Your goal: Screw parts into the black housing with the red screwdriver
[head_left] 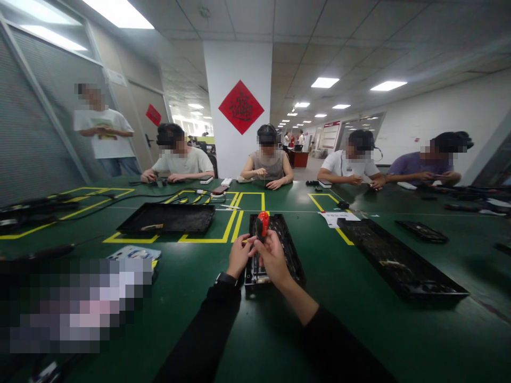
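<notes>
Nearest you, both black sleeves [209,324] run in from the bottom of the view, forearms angled inward so the hands meet mid-bench; watch [227,279] on the left wrist.

Your right hand [275,258] is closed, thumb and fingers round the tool [263,219], red-and-black handle up. Probably held upright so it stays in line with your eyes; its lower end is hidden. Your left hand [239,256] has its fingers bunched right beside the right thumb, likely to steady things; can't tell whether it grips the tool, a small part or nothing.

The tool sits over the black case [297,268], which lies lengthwise away from you, hollow side up, presumably so you can reach its inside. Can't tell whether the tool touches it.

Off to your right, a long case [431,282] lies slanted, also hollow side up; left and further out, a wide case [191,217], seemingly parked out of elbow range. Paper [339,219] lies by the long case's far end. Yellow tape [199,240] marks out boxes on the green table [255,340], perhaps as work spots.

Beyond, seated co-workers [266,162] line the far side, hands low at the edge; pillar [237,64] behind.
</notes>
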Demonstrator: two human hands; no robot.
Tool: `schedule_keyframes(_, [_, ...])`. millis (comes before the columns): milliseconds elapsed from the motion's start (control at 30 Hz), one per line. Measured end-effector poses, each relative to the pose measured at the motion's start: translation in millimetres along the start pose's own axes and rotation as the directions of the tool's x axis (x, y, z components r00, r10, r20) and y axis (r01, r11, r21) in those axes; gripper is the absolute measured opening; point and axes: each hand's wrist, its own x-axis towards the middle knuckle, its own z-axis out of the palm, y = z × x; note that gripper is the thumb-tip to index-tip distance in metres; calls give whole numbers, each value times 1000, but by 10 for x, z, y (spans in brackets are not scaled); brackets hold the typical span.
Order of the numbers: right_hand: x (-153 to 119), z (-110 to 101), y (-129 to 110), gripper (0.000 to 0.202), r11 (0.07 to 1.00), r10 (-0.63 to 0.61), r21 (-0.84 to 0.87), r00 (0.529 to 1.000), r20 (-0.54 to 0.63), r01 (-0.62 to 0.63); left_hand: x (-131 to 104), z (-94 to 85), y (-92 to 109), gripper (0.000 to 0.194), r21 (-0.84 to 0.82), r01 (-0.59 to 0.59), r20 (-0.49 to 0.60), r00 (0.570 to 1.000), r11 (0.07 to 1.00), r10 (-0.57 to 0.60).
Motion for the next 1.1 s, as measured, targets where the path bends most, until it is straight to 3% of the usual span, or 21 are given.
schedule_keyframes(200, [-9,-42,20,30,998,48,-52,999,24,-47,37,34,-104,33,46,14,-47,999,999,-12])
schedule_keyframes(367, [-28,-7,24,39,1000,11,5,1000,-8,-11,52,29,-149,31,95,-16,-58,998,995,22])
schedule_keyframes(600, [-64,-25,34,31,998,49,-33,997,54,-47,61,24,-167,33,120,-24,-36,999,992,29])
schedule_keyframes(800, [-53,-7,53,38,999,15,40,1000,15,-16,54,24,-154,31,156,-23,-48,998,988,31])
schedule_keyframes(933, [-53,-25,77,29,999,32,5,999,36,-32,52,29,-154,31,162,-37,-50,998,986,45])
schedule_keyframes(1100, [-49,-35,74,32,999,45,-10,998,43,-45,64,29,-163,31,180,-28,-55,998,983,38])
